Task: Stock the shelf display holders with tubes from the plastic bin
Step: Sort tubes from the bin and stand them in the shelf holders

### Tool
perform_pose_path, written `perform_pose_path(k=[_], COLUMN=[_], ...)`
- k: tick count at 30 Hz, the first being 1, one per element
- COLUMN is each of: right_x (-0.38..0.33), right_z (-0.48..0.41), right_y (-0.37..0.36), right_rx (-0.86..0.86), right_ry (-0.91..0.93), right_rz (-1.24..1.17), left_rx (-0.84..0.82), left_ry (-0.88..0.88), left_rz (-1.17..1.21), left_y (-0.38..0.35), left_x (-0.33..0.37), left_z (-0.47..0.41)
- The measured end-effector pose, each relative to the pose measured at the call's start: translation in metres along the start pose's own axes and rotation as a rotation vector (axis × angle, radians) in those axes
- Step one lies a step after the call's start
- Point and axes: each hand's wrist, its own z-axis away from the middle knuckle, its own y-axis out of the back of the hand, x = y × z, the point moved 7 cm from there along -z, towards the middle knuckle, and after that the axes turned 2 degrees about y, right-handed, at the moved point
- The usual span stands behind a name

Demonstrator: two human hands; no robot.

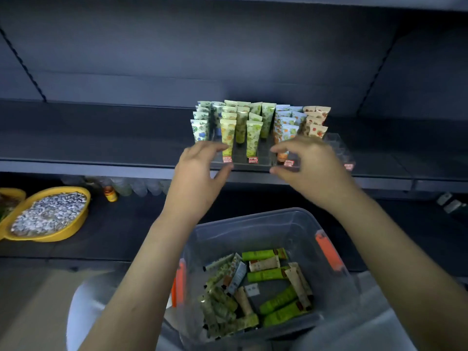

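A clear display holder (264, 158) stands on the dark shelf (101, 148), with upright patterned tubes (253, 138) in several rows and red price tags along its front. My left hand (200, 173) curls over the holder's front left part, fingers on top and thumb at the front edge. At the front right part my right hand (310, 168) does the same. Below them, a clear plastic bin (253, 221) with orange latches holds several loose tubes (268, 274), green, cream and patterned, lying flat.
A second, empty clear holder (339, 148) sits right of the stocked one. On the lower shelf at left are a yellow bowl (50, 214) of grey-white bits, an orange-capped bottle (110, 193) and clear bottles. The shelf stretches bare to the left.
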Motion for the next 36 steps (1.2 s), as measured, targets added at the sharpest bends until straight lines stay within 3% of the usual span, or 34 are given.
perform_pose_path(k=[8,16,23,28,36], right_x=[0.07,0.125,0.164,0.179,0.206], right_z=[0.094,0.167,0.184,0.178,0.164], right_y=[-0.092,-0.183,-0.223,-0.245,-0.28], right_rx=[-0.192,-0.341,-0.347,-0.379,-0.41], right_ry=[-0.265,-0.571,-0.739,-0.808,-0.886], right_rz=[-0.173,-0.306,-0.305,-0.389,-0.464], left_rx=[-0.296,-0.545,-0.374,-0.354,-0.326], left_ry=[0.146,0.546,0.947,1.11,1.079], left_rz=[0.002,0.083,0.332,0.308,0.23], left_y=[-0.095,-0.16,-0.172,-0.189,-0.216], left_x=[-0.05,-0.11,-0.149,-0.177,-0.2], left_z=[0.085,0.179,0.216,0.221,0.205])
